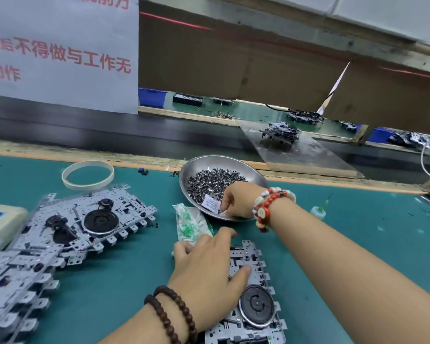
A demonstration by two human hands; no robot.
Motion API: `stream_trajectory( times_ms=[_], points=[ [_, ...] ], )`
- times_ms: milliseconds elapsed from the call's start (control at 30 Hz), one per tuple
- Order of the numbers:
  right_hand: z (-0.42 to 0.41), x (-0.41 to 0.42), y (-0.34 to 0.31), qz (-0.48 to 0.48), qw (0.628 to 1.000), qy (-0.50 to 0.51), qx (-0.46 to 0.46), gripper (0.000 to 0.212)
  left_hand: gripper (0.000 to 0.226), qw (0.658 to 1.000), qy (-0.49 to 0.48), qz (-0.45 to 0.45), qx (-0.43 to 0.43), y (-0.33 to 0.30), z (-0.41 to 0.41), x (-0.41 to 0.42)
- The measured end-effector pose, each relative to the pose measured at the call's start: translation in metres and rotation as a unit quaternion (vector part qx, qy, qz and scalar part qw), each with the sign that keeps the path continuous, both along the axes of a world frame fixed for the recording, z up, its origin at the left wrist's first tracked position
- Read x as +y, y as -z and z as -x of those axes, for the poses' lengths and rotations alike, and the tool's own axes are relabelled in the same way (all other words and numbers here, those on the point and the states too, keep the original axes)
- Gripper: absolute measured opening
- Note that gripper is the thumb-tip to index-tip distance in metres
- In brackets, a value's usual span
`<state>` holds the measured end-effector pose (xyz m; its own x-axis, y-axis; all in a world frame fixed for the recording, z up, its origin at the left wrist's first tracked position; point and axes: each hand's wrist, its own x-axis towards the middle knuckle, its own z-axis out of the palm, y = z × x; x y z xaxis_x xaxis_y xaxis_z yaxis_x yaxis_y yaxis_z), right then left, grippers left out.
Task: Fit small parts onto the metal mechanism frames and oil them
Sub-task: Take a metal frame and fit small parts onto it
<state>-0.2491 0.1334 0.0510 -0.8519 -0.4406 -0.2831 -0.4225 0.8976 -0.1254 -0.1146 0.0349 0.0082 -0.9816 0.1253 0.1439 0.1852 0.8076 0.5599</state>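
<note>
Nearby, tape ring [88, 175], oil bottle [319, 210], tissue pack [191, 225]

1. Bare green bench [114, 289] lies between the left stack of metal frames [85, 224] and the near frame [253, 294]; a hand could pass there.
2. The right hand [236, 201] fills the near rim of the steel dish [196, 167]; the far rim is free.
3. The left hand [209, 266] covers the near frame's upper part.
4. A crumpled wrapper [190, 224] sits between dish and near frame.
5. Right of the forearm the bench is open up to the small oil bottle [319, 211].
6. A tape ring [88, 175] lies behind the stack.
</note>
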Motion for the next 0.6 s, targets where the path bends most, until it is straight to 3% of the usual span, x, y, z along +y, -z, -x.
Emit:
stream_trajectory(
  times_ms=[67, 233, 400, 600],
  points=[
    [0.002, -0.005, -0.002, 0.011, 0.998, 0.049, -0.026, 0.022, 0.043, 1.000, -0.009, -0.004, 0.002, 0.000, -0.001, -0.001],
    [0.000, -0.008, 0.000, -0.012, 1.000, 0.008, -0.001, 0.008, 0.035, 1.000, -0.003, -0.009, 0.000, -0.002, -0.002, -0.006],
    [-0.002, -0.005, 0.004, 0.038, 0.998, 0.036, 0.019, 0.028, 0.031, 1.000, 0.003, -0.025, 0.006, 0.001, -0.002, -0.008],
    [-0.014, 0.003, 0.000, 0.160, 0.979, 0.107, 0.062, 0.008, 0.030, 0.999, 0.014, -0.035, 0.017, 0.000, -0.002, -0.010]
  ],
)
